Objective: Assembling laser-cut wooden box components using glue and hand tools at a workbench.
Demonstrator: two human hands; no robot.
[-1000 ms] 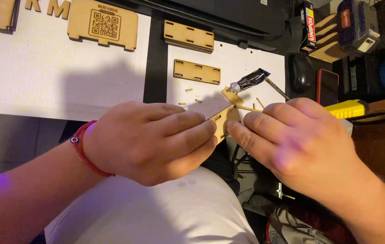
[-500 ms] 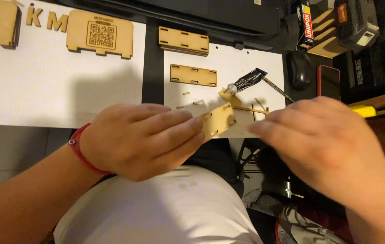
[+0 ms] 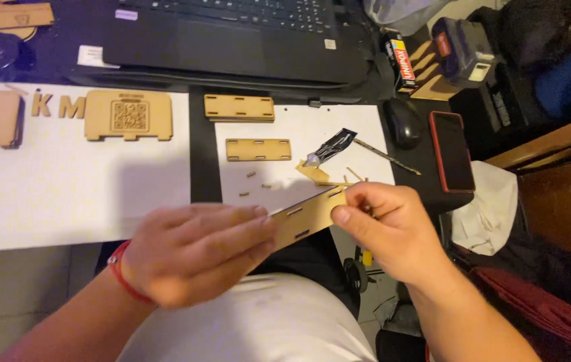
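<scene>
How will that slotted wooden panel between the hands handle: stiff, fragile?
The slotted wooden panel spans between left hand and right hand without visible sag, so it is probably stiff. It looks thin and flat, so likely light. The cut slots near its edge may be weak spots; it could snap if bent hard.

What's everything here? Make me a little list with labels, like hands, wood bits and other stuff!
left hand: grips one end of the slotted wooden strip
right hand: pinches the strip's other end
wrist: red band on the left one
wood bits: two slotted wooden panels and small offcuts on the white sheet
glue: small dark tube
behind: laptop, black mouse, phone in red case
</scene>
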